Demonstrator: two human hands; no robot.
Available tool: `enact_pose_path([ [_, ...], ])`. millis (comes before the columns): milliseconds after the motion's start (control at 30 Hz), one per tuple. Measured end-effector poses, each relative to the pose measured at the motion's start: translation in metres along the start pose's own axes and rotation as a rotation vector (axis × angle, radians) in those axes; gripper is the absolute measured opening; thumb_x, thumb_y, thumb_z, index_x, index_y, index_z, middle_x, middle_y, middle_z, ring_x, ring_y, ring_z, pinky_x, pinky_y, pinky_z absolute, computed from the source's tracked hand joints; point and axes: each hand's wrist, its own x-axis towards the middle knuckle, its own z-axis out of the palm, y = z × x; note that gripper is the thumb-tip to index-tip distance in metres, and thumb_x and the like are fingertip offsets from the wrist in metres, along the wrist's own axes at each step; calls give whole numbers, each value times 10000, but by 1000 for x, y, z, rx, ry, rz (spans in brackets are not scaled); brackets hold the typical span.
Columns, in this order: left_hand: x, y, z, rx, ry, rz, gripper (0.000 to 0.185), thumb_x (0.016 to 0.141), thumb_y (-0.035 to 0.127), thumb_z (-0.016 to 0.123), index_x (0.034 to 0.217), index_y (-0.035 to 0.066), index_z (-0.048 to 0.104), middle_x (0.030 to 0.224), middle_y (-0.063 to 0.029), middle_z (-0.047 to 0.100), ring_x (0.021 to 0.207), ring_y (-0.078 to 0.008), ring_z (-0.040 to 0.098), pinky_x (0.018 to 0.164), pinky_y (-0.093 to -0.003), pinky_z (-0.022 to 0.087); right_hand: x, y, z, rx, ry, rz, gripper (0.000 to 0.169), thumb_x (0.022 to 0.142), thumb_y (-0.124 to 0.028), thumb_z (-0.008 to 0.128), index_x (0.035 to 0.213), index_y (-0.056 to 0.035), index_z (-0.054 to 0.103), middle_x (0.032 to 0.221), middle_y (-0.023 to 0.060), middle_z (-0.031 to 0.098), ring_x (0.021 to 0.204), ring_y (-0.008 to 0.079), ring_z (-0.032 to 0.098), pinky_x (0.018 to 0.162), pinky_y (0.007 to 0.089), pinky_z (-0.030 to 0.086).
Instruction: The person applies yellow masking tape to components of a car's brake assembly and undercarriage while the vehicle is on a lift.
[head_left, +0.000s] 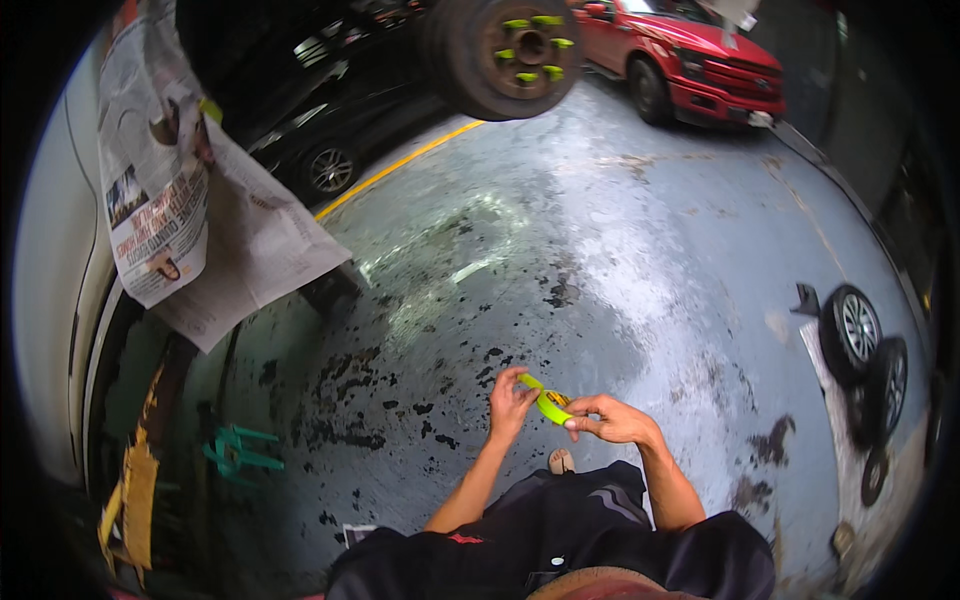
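Note:
A roll of lime-green masking tape (556, 410) is gripped by my right hand (616, 420) at its right side. My left hand (512, 405) pinches the loose strip (529, 381), which runs up and left from the roll. Both hands are in front of my dark shirt, above the floor. Higher in the view, a rusty brake drum or wheel hub (517, 56) has pieces of the same green tape on its studs. Newspaper sheets (161, 225) hang at the left beside a light vehicle panel (60, 247), with a bit of green tape (211, 111) on them.
A red pickup truck (697, 64) stands at the upper right, a black car (330, 150) at the upper left. Wheels with tires (850, 330) lie along the right edge. A green plastic stool (240, 450) and a yellow stand (137, 502) are at lower left. Dark patches mark the grey floor (637, 255).

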Motion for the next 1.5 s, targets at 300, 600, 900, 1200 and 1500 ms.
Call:
enact_pose_path([
  [300,78,-30,14,-168,74,-70,324,971,3,651,1273,45,543,1183,-54,595,1054,-156,617,888,-313,509,61,26,-40,333,312,-105,216,988,-159,675,1090,29,706,928,37,627,830,123,541,756,291,431],
  [600,79,2,63,-648,93,-329,266,1018,45,557,1282,74,537,1176,-62,602,1104,-176,604,972,-336,491,89,35,-97,560,224,-398,168,882,-115,764,852,46,727,785,64,614,806,157,541,753,310,416],
  [900,144,8,89,-206,168,-78,307,938,-59,668,1213,44,577,1099,-60,652,947,-128,623,775,-260,511,57,40,-193,19,531,-509,131,694,-79,835,752,-7,743,618,46,531,661,193,522,722,344,407],
  [1200,160,-55,294,-561,-64,-181,374,926,-1,703,1259,48,542,1131,-82,669,1040,-157,663,912,-294,546,-12,55,-313,251,404,-714,168,688,-111,818,694,11,702,600,51,567,652,195,513,811,384,438],
  [1500,186,-87,420,-571,24,-168,332,980,-13,617,1289,51,515,1194,-78,641,1102,-189,656,969,-326,545,-69,104,-427,601,357,-690,200,717,-135,796,724,46,711,612,57,585,709,198,524,787,389,424],
])
